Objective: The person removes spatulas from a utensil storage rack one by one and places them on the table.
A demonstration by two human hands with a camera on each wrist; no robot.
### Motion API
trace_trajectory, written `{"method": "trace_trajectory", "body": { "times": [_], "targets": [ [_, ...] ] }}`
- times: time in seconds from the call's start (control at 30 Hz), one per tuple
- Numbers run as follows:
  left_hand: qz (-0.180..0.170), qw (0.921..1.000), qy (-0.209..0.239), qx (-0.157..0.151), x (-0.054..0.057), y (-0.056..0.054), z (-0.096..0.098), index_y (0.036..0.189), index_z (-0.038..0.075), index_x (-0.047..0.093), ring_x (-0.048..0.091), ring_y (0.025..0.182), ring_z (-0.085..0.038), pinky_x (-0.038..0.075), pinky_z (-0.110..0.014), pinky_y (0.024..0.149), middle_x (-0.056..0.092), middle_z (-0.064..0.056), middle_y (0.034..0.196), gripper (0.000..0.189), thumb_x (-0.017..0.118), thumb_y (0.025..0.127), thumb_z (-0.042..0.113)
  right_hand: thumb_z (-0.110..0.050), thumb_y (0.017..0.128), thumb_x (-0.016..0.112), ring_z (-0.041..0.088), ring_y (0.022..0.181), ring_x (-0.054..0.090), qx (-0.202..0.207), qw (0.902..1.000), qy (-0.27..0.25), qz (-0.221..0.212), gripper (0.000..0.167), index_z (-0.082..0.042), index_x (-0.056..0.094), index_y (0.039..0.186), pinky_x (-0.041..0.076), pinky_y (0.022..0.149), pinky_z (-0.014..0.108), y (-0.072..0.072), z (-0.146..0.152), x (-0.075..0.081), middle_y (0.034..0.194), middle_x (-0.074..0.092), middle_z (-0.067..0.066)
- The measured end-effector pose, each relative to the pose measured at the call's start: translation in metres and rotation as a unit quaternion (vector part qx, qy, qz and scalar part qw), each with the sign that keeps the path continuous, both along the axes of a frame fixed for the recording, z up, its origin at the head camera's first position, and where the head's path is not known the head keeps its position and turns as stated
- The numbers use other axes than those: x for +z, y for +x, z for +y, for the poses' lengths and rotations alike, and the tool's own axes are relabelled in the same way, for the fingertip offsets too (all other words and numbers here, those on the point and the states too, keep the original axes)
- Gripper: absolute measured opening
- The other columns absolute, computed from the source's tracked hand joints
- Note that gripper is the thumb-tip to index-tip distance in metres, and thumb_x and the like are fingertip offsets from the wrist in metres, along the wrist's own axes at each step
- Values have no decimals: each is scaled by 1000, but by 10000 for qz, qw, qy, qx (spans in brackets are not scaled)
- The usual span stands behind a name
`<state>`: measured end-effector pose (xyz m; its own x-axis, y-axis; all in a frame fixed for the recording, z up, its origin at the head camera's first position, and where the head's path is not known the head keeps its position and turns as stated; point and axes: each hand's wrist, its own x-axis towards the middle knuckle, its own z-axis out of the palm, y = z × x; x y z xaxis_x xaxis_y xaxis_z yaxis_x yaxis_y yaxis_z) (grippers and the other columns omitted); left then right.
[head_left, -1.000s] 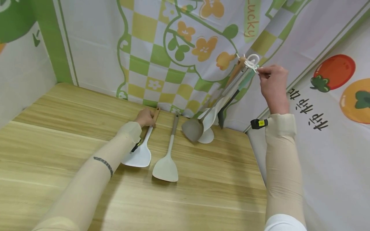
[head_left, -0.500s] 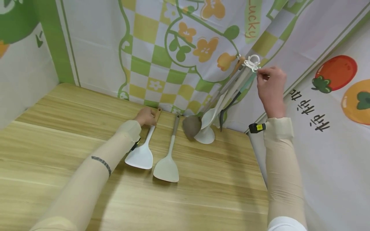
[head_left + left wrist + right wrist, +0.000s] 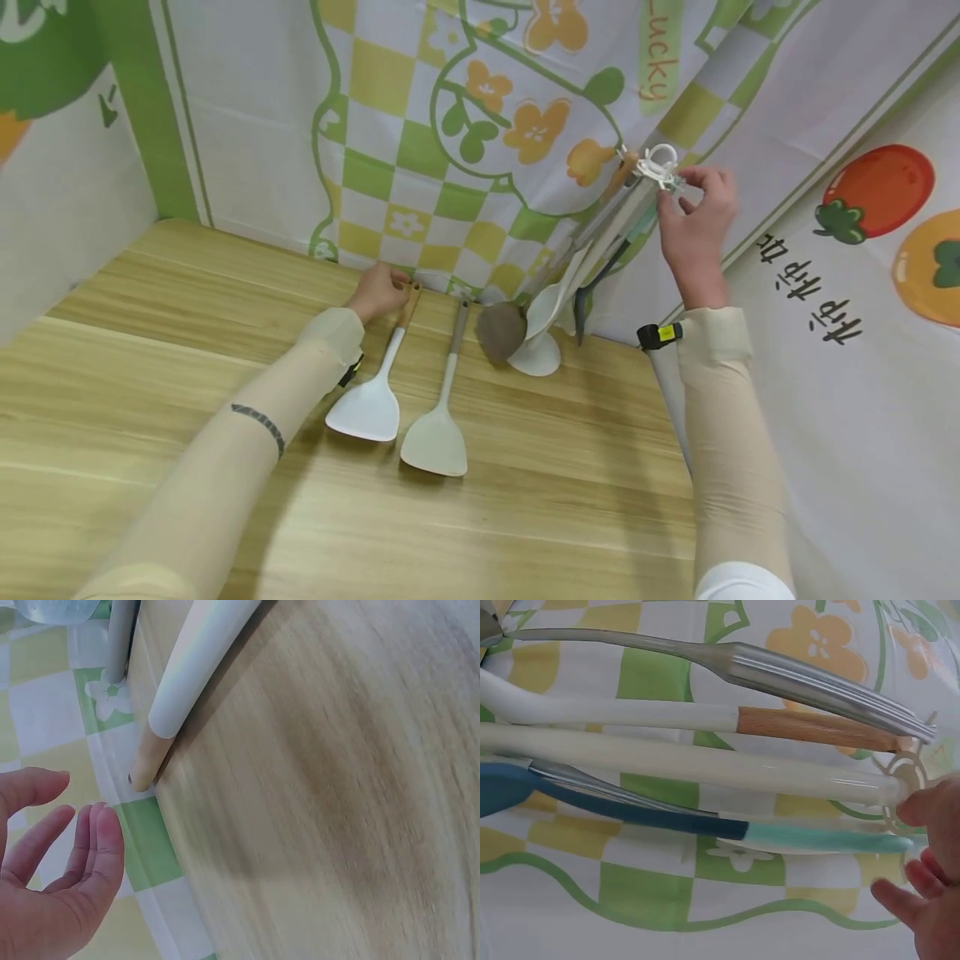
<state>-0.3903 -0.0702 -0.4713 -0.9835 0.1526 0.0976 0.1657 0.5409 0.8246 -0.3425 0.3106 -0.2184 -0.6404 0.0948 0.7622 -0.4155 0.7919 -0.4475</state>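
My left hand [image 3: 378, 292] is beside the wooden handle end of a white spatula [image 3: 369, 408] lying on the table. In the left wrist view its fingers are loosely bent and apart from the wooden handle [image 3: 152, 759]. My right hand [image 3: 697, 237] is at the white hooked top [image 3: 658, 167] of an upright utensil stand, thumb and fingers spread around a hook. From the stand hang a dark ladle [image 3: 501, 332], a white wooden-handled utensil [image 3: 810, 727] and a dark blue utensil with a turquoise handle [image 3: 829, 838]. Part of the right fingers is hidden.
A cream spatula with a grey handle [image 3: 435, 442] lies to the right of the white one on the wooden table [image 3: 525, 517]. The stand's round white base [image 3: 536, 358] is near the back edge. A patterned curtain [image 3: 405, 167] hangs close behind.
My left hand has let go of the white spatula's handle and shifted slightly up and away. My right fingers have spread from a pinch at the stand's top. The hanging utensils have swung slightly.
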Motion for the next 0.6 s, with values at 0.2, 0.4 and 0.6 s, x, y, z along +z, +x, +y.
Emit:
{"method": "trace_trajectory", "body": {
  "times": [0.2, 0.4, 0.6],
  "targets": [
    [190, 9997, 162, 8, -1, 1, -5, 125, -9, 67, 65, 108, -41, 57, -47, 90, 69, -29, 115, 48, 55, 80, 3, -10, 96, 67, 20, 121, 51, -169, 9997, 182, -55, 33, 1, 61, 126, 52, 102, 37, -7, 5, -5, 125, 55, 10],
    [128, 9994, 267, -159, -2, 2, -11, 128, -12, 63, 64, 111, -44, 56, -51, 93, 67, -32, 120, 47, 54, 83, 2, -9, 97, 66, 11, 118, 48, 6, 9985, -171, -511, 35, 0, 60, 130, 48, 108, 26, -10, 6, -7, 123, 50, 5],
    [168, 9996, 211, -100, -2, 1, -15, 126, -14, 64, 65, 110, -44, 55, -50, 94, 68, -33, 117, 46, 55, 83, 0, -6, 97, 65, 14, 113, 58, 171, 9975, -350, -589, 29, 2, 62, 124, 53, 98, 20, -12, 3, -6, 113, 42, -6]
  ]
}}
